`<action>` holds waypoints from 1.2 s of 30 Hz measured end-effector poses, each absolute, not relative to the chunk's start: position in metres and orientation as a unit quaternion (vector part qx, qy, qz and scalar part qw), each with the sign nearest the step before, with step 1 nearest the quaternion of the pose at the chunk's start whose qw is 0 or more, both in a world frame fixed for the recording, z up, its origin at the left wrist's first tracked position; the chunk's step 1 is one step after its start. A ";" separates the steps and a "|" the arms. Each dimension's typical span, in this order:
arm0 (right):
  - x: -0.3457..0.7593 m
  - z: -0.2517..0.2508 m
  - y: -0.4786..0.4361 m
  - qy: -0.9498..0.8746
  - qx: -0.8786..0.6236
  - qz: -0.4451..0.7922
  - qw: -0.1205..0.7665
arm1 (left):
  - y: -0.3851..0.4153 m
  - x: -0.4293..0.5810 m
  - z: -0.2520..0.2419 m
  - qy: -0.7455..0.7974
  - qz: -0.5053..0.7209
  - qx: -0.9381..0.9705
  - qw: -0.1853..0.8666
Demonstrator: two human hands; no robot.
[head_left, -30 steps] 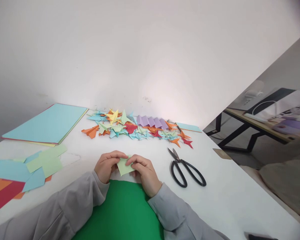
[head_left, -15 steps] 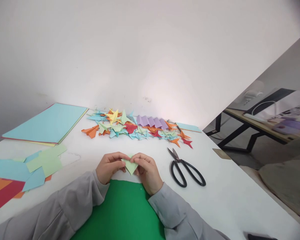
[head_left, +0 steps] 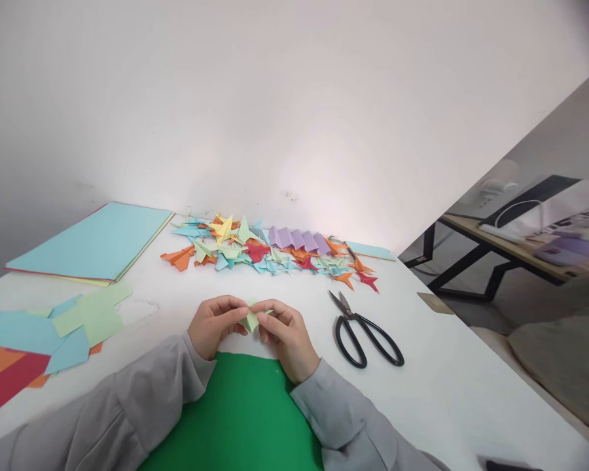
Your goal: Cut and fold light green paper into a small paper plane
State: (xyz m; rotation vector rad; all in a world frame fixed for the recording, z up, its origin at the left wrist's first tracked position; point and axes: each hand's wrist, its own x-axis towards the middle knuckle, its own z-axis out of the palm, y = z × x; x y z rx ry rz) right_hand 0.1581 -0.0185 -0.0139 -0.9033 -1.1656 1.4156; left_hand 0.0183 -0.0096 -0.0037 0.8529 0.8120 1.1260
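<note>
Between my two hands is a small folded piece of light green paper, held just above the white table. My left hand pinches its left side between thumb and fingers. On the other side, my right hand grips it the same way, the fingertips of both hands almost meeting. Fingers cover much of the paper, so its full shape is hidden. To the right of my right hand lie black-handled scissors, blades slightly apart and pointing away.
Folded paper shapes, among them a yellow one and a purple pleated strip, are heaped along the wall. A stack of coloured sheets lies at the back left, with loose cut pieces nearer. A green surface is below my wrists.
The green paper has gone from a flat downward-pointing triangle to a narrower, creased shape. My fingertips have drawn closer together over it. The scissors and the heap stay put.
</note>
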 end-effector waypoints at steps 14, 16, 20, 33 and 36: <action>0.157 -0.013 -0.019 -0.519 -0.389 0.575 0.498 | -0.007 0.018 -0.004 0.355 0.506 0.356 0.701; 0.156 -0.012 -0.019 -0.513 -0.396 0.576 0.499 | -0.008 0.019 -0.004 0.357 0.508 0.360 0.697; 0.155 -0.011 -0.019 -0.497 -0.410 0.572 0.508 | -0.008 0.020 -0.004 0.366 0.511 0.377 0.680; 0.156 -0.011 -0.015 -0.425 -0.391 0.603 0.551 | -0.011 0.018 -0.006 0.395 0.498 0.461 0.619; 0.156 -0.011 -0.015 -0.421 -0.388 0.603 0.556 | -0.010 0.018 -0.009 0.370 0.499 0.462 0.633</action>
